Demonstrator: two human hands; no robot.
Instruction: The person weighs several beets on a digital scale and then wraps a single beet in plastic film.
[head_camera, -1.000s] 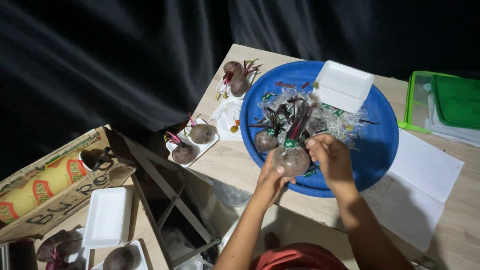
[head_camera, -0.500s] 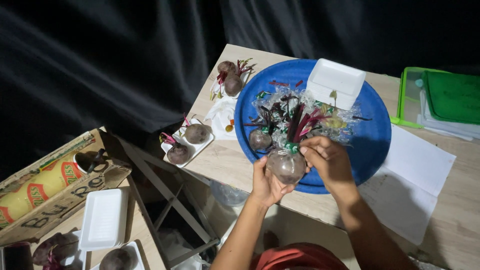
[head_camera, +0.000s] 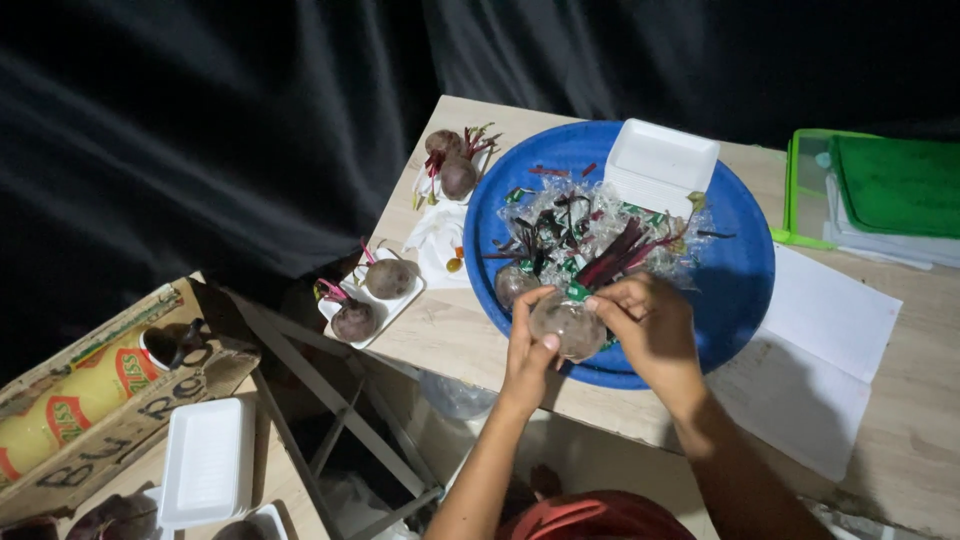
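You hold a round beet wrapped in clear plastic film (head_camera: 567, 325) between both hands, over the near rim of the blue tray (head_camera: 745, 270), which lies toward the table's left edge. Its dark skin shows dull through the shiny wrap. Just behind it on the tray lies a heap of crinkled clear film with red beet stems (head_camera: 600, 240), and another beet (head_camera: 512, 284) sits touching its left side.

Two bare forearms enter from the lower edge of the head view, with no sleeves visible on either. The left hand (head_camera: 530, 350) and right hand (head_camera: 650, 330) are bare: no gloves, rings, wristbands or watch can be made out. Between the forearms, at the bottom edge, shows a red fabric garment (head_camera: 590, 515) with darker folds, partly cropped.
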